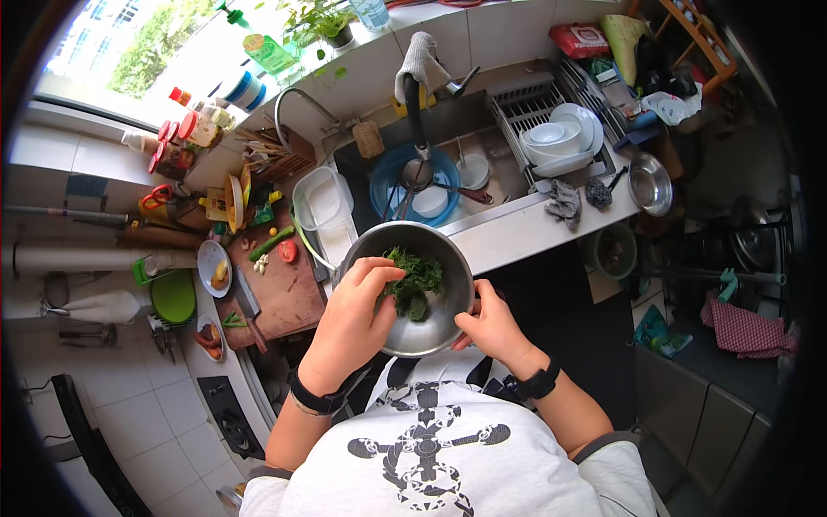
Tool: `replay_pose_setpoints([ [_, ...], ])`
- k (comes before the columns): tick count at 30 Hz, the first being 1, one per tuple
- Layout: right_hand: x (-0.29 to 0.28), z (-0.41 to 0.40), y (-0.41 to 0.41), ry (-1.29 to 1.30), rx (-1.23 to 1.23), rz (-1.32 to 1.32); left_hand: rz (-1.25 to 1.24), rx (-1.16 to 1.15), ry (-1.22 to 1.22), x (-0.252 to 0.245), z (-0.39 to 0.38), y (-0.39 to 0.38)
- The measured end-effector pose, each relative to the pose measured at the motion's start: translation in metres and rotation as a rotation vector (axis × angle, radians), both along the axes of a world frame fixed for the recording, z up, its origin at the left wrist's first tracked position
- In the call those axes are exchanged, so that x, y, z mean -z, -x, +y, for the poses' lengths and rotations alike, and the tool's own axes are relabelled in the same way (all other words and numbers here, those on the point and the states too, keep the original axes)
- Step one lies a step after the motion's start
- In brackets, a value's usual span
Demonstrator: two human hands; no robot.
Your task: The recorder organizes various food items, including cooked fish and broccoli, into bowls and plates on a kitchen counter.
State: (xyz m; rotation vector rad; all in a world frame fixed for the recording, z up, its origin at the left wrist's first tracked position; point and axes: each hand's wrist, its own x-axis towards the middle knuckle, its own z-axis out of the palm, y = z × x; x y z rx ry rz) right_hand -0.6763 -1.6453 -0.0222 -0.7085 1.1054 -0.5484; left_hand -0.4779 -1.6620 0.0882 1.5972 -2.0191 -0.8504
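A stainless steel bowl (pixel 423 336) is held in front of my shirt, near the counter's edge. Dark leafy greens (pixel 420 274) lie inside it, with some of the bare metal bottom showing. My right hand (pixel 494 326) grips the bowl's right rim, thumb outside and toward the top, other fingers partly hidden below. My left hand (pixel 358 313) reaches over the left rim, its fingertips bent inward at the edge of the greens. Whether it pinches any leaves is hidden by the fingers.
Beyond the bowl is a sink with a blue basin (pixel 384 174) and a dish rack (pixel 526 123) of white bowls. To the left, a cutting board (pixel 291 304) bears a cleaver (pixel 247 294), a cucumber (pixel 271 243) and a cut tomato (pixel 287 251). A plastic container (pixel 320 199) stands beside the sink.
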Motion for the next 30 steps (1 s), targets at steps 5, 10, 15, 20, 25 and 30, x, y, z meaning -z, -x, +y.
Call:
replay_pose_setpoints([
  [5,-0.001,0.002,0.0,0.004,0.016,-0.02,-0.451,0.071,-0.043,0.041,0.012,-0.005],
  [10,-0.001,0.005,-0.002,0.028,-0.005,-0.016,-0.715,-0.002,0.052,0.062,0.007,0.003],
  [15,-0.001,0.005,-0.003,0.044,0.002,0.033,-0.68,0.031,0.116,0.079,0.002,-0.002],
  [20,0.003,0.006,-0.002,0.026,0.004,-0.007,-0.581,0.058,0.115,0.076,0.004,-0.005],
  [25,0.0,0.002,0.001,0.025,-0.001,0.015,-0.4,0.021,0.091,0.035,0.004,-0.001],
  [30,-0.005,0.0,0.001,0.026,0.015,0.005,-0.269,-0.021,0.111,0.01,0.007,0.001],
])
